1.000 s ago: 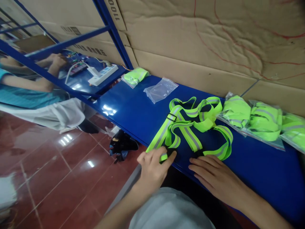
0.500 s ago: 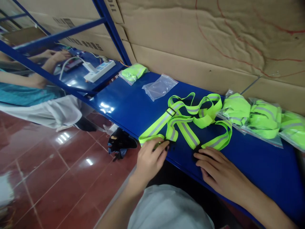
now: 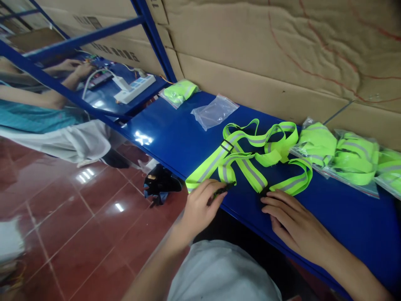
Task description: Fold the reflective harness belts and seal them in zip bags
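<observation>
A neon-yellow reflective strap harness (image 3: 213,163) with grey stripes lies loosely looped on the blue table. My left hand (image 3: 200,205) is closed at the table's front edge, pinching a black plastic buckle (image 3: 224,190) between thumb and fingers. Beside it, the strap bends back under that hand. My right hand (image 3: 293,217) rests palm down at the edge, its fingers stretched out and the thumb apart. Its fingertips touch a dark buckle piece (image 3: 265,191) at the end of another strap, partly hidden by the fingers. A black slider (image 3: 227,146) sits on the crossing straps.
Bagged neon straps (image 3: 355,159) line the table's right back side; another bag (image 3: 180,92) lies at the far left. A clear plastic bag (image 3: 215,112) lies flat behind the harness. Cardboard (image 3: 250,71) walls the back. Leftward, beyond a blue frame, are a power strip (image 3: 134,89) and another person's hands.
The left hand has tilted the black buckle up, so more of it shows beyond the fingers. The right hand keeps nearly the same pose. The whole view has shifted slightly.
</observation>
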`<state>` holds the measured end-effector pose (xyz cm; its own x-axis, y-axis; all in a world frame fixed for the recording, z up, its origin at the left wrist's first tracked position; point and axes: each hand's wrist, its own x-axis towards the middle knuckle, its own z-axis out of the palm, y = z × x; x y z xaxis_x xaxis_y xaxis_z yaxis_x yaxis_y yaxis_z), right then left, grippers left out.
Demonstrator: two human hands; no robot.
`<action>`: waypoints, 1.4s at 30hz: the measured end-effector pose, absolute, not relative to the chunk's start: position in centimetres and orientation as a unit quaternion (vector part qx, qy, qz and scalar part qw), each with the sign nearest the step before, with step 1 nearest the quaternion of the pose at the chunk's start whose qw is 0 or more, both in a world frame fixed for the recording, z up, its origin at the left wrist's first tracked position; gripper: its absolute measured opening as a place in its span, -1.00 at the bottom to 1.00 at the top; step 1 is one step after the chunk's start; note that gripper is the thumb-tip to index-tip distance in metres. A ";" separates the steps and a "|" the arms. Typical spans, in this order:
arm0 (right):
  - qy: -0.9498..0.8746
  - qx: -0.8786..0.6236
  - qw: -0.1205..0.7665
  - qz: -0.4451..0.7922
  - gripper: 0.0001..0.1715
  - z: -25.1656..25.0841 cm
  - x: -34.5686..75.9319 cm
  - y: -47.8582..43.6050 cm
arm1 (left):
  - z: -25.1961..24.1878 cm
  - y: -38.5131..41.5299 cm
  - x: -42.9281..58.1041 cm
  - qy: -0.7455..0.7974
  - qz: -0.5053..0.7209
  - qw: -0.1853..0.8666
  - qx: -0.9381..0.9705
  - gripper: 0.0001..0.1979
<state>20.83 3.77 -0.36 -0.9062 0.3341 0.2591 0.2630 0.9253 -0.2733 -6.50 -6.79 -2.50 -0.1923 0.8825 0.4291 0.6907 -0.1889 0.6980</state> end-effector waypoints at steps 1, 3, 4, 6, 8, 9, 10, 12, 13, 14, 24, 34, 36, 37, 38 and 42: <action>-0.970 -0.154 0.151 0.116 -0.68 -0.4 20.8 3.8 | -2.4 -6.9 -6.4 0.629 0.454 0.121 0.619 -0.87; -0.969 -0.152 0.155 0.119 -0.65 -0.4 20.8 3.7 | -2.3 -7.0 -6.2 0.628 0.460 0.149 0.610 -0.86; -0.967 -0.151 0.161 0.123 -0.64 -0.4 20.7 3.6 | -2.3 -7.0 -6.0 0.621 0.459 0.165 0.613 -0.85; -0.961 -0.155 0.178 0.140 -0.63 -0.4 20.4 3.3 | -2.2 -7.0 -5.6 0.598 0.446 0.197 0.636 -0.81; -0.953 -0.161 0.205 0.155 -0.63 -0.3 19.8 2.8 | -2.1 -6.8 -5.1 0.577 0.432 0.217 0.658 -0.79; -0.950 -0.158 0.217 0.158 -0.63 -0.4 19.4 2.5 | -2.1 -6.7 -4.7 0.573 0.428 0.217 0.665 -0.80; -0.950 -0.151 0.224 0.156 -0.64 -0.4 19.0 2.2 | -2.1 -6.6 -4.4 0.573 0.424 0.212 0.669 -0.82; -0.955 -0.130 0.222 0.144 -0.64 -0.4 18.5 1.9 | -2.3 -6.4 -4.1 0.577 0.416 0.195 0.676 -0.85; -0.959 -0.126 0.216 0.137 -0.66 -0.5 18.4 1.8 | -2.4 -6.3 -4.0 0.579 0.409 0.185 0.680 -0.85; -0.960 -0.129 0.210 0.130 -0.68 -0.5 18.5 1.8 | -2.6 -6.3 -4.1 0.582 0.400 0.175 0.686 -0.84; -0.958 -0.216 0.161 0.094 -0.59 -0.8 19.9 3.0 | -2.6 -8.0 -5.6 0.607 0.287 0.053 0.739 -0.75; -0.969 -0.172 0.101 0.142 -0.44 -1.3 20.0 3.0 | -2.5 -8.2 -5.7 0.599 0.274 0.087 0.747 -0.79; -0.969 -0.173 0.101 0.143 -0.45 -1.2 20.0 3.0 | -2.5 -8.3 -5.8 0.606 0.270 0.079 0.744 -0.79; -0.969 -0.172 0.102 0.143 -0.46 -1.1 20.0 3.0 | -2.5 -8.3 -5.8 0.610 0.266 0.070 0.743 -0.79; -0.970 -0.170 0.104 0.142 -0.48 -1.0 20.0 3.0 | -2.4 -8.3 -5.8 0.612 0.261 0.061 0.744 -0.80; -0.972 -0.170 0.105 0.127 -0.50 -0.7 20.0 2.9 | -2.1 -8.3 -5.9 0.614 0.242 0.063 0.748 -0.72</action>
